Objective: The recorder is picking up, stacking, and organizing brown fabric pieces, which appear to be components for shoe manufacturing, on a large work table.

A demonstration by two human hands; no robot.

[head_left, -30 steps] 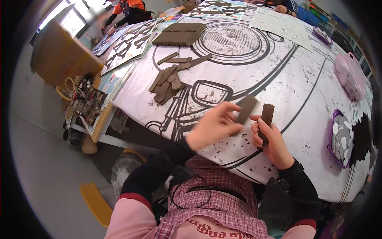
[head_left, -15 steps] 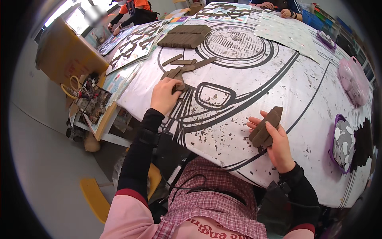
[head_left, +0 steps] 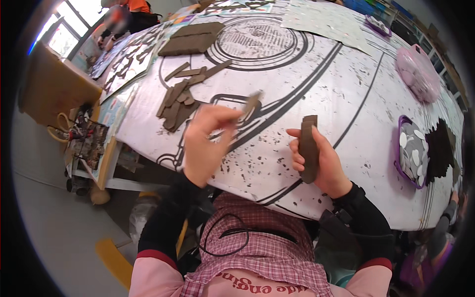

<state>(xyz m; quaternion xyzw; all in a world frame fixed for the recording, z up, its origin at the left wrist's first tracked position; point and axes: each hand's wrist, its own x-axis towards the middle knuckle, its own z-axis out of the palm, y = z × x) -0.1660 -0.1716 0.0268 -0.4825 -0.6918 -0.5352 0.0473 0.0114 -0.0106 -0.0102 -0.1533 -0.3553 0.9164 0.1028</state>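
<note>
Between the fingertips of my left hand (head_left: 204, 146) is a single flat brown strip (head_left: 253, 103), smeared by motion, held above the table. My right hand (head_left: 327, 166) is wrapped round a small stack of similar brown strips (head_left: 309, 148), upright along the palm with the thumb on its right side. The two hands are apart. Left of my left hand, a loose heap of brown strips (head_left: 177, 96) lies on the white table cover (head_left: 356, 158), which is printed with black lines.
Behind the heap sits a neat brown block of strips (head_left: 192, 39). A purple basket (head_left: 398, 157) of grey and white pieces stands right, beside dark jagged pieces (head_left: 439, 153) and a pink bag (head_left: 418, 74). At left are a cardboard box (head_left: 57, 91) and a person in orange (head_left: 137, 7).
My left hand has left the heap with a strip and moved right, toward my right hand. The stack in my right hand now stands more upright. The whole view has shifted.
</note>
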